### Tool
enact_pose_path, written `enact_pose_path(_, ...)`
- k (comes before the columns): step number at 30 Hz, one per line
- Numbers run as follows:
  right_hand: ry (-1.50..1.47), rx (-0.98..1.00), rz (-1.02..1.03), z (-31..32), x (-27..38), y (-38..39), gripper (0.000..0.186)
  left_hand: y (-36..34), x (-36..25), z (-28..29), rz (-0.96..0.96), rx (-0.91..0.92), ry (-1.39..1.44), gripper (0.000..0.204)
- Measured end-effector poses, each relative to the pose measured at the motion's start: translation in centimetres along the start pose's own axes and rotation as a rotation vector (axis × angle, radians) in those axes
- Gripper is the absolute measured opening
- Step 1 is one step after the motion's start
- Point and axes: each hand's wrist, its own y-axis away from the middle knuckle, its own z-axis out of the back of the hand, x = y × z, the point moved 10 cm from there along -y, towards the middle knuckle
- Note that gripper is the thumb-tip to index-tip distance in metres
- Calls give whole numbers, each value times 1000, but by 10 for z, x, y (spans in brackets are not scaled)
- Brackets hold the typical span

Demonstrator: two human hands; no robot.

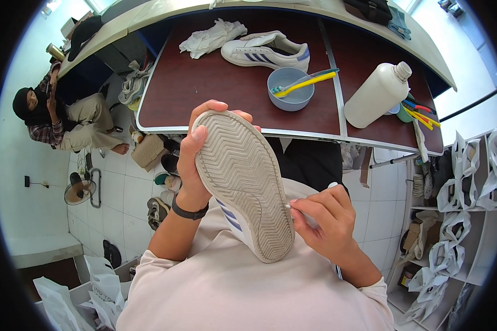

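Observation:
My left hand (196, 165) grips a white sneaker with blue stripes (240, 182) by its toe end, sole up, showing a pale zigzag tread; the heel end is low against my shirt. My right hand (328, 223) pinches a thin white implement (332, 186), partly hidden by the fingers, at the sole's right edge. On the dark red table (188, 94) beyond are crumpled white tissues (210, 38), a second sneaker (262, 54), a blue bowl (287, 102) with two brushes across it, and a large white bottle (373, 99).
Someone sits at the left (77, 116) near a fan (77, 189). Loose shoes (157, 212) lie on the tiled floor. Shelves (483, 248) with white bags stand at right, more bags (102, 287) at lower left. Coloured tools (419, 116) stand behind the bottle. A pale counter (442, 69) runs behind the table.

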Motion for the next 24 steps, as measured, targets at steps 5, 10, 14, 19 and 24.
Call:
enact_pose_path(5,60,16,19,-4,6,-2,25,2,-4,-3,-21,35,-27,51)
enact_pose_path(10,157,139,49,-15,12,-4,25,4,-4,-5,-31,21,-57,50)
enact_pose_path(14,135,146,122,-20,8,-1,22,4,0,0,-13,-28,-99,51)
enact_pose_path(19,464,175,583,-21,36,12,13,3,8,0,31,-57,-125,50)
enact_pose_path(24,407,209,642,-23,41,18,13,2,8,-7,33,-35,-174,50)
